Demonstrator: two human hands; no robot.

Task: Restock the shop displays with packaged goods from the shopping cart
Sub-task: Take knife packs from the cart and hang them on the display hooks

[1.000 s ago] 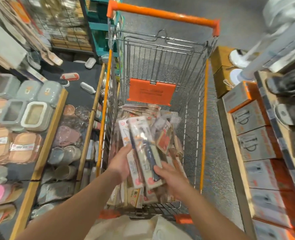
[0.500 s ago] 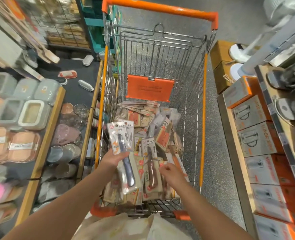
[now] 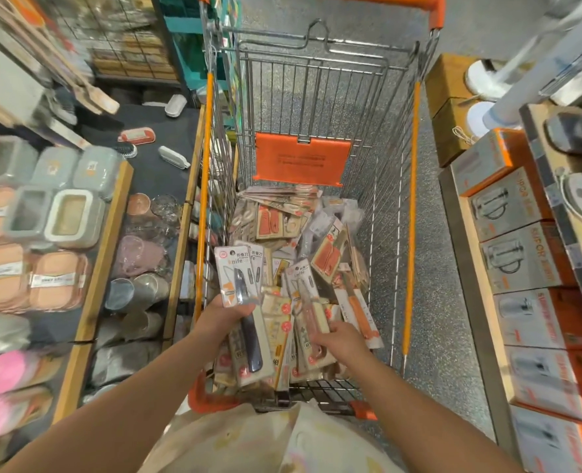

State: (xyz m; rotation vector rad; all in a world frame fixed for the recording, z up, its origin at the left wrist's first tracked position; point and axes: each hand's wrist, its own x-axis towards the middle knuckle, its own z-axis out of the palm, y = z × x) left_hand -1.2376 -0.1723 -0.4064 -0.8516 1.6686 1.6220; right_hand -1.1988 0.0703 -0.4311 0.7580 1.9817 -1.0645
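Your left hand (image 3: 226, 317) now grips two knife packs (image 3: 240, 295) alone at lower centre; your right hand (image 3: 340, 341) has released them and pinches another pack (image 3: 308, 315) in the cart (image 3: 410, 233), so gathering continues.

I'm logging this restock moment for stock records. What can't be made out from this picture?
- Head view: the left hand holds knife packs; overlap hides their count.
- The right hand covers whichever pack it touches.
- Motion blur smears the containers on the left shelf.
- The frame edge cuts the boxes.
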